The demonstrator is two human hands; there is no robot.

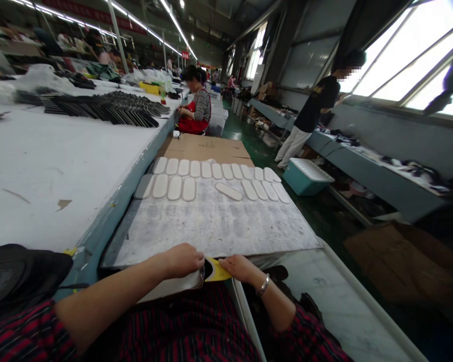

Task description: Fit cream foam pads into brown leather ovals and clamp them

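A yellow piece (219,272) with a dark patch at its left end is stretched between my hands at the near edge of the board. My left hand (183,260) is closed on its left end, fingers curled down over it. The thumb and fingers of my right hand (240,267), below a silver bracelet, pinch its right end. What exactly the piece is, I cannot tell. Beyond it, white oval pads (174,187) lie in two rows on a whitish, stained board (219,226). One pad (228,191) sits askew in the nearer row.
A long white table (60,171) runs along the left, with stacked dark pieces (109,106) on it. A black item (22,276) lies near my left elbow. A white bin (355,301) is at right, a teal lidded box (307,176) beyond. Two co-workers are further off.
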